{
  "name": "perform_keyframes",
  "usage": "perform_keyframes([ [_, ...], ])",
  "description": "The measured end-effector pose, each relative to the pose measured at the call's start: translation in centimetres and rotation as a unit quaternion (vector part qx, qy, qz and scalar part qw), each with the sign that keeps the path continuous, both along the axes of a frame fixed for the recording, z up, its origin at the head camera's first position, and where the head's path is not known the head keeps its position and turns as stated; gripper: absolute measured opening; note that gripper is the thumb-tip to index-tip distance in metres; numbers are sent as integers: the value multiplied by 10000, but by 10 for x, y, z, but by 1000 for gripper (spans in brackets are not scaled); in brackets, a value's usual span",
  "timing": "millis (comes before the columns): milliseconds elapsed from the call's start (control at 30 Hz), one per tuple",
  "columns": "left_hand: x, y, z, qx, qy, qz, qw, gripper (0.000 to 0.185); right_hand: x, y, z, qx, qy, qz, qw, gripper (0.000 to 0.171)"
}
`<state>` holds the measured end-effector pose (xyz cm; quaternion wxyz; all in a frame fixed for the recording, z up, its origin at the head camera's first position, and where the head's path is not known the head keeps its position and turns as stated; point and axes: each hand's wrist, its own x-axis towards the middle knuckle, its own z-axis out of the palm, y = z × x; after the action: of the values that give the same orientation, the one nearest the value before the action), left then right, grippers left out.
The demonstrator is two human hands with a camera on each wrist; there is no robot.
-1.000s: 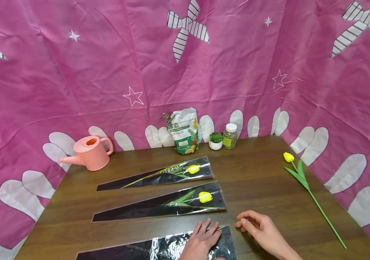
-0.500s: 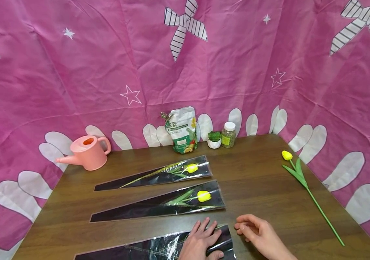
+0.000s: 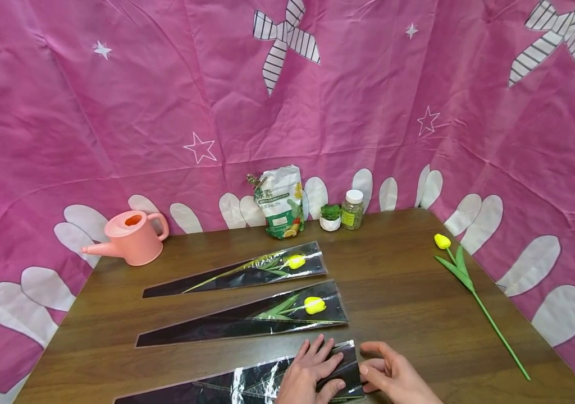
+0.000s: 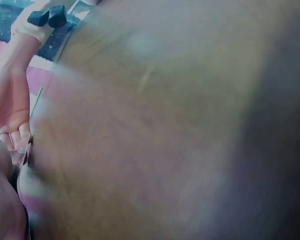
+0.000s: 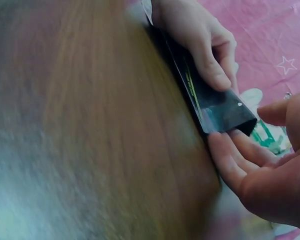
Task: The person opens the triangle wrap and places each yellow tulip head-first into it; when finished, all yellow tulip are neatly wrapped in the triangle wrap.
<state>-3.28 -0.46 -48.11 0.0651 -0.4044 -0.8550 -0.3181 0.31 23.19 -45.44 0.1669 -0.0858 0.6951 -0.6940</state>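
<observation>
Right hand moved in to sleeve mouth, fingers pinching its edge, left hand fingers spread flat on it

Pink watering can at back left of the wooden table, spout pointing left. White pouch, small potted plant and white-capped jar stand in a row along the back edge against the pink backdrop; jar contents unclear, possibly greenish granules. Two sleeved yellow tulips lie side by side mid-table: far one, near one. A bare tulip lies at the right edge.
</observation>
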Motion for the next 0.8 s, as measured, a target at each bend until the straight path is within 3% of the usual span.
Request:
perform_keyframes([
  [300, 1, -1, 1, -70, -71, -16, 9999, 43, -2, -6, 0, 562, 11, -109, 9984, 51],
  [567, 1, 2, -1, 131, 419, 69, 9990, 41, -4, -12, 3, 890, -62, -400, 9952, 49],
  [800, 0, 4, -2, 488, 381, -1, 9981, 37, -4, -13, 5, 926, -163, -567, 9940, 49],
])
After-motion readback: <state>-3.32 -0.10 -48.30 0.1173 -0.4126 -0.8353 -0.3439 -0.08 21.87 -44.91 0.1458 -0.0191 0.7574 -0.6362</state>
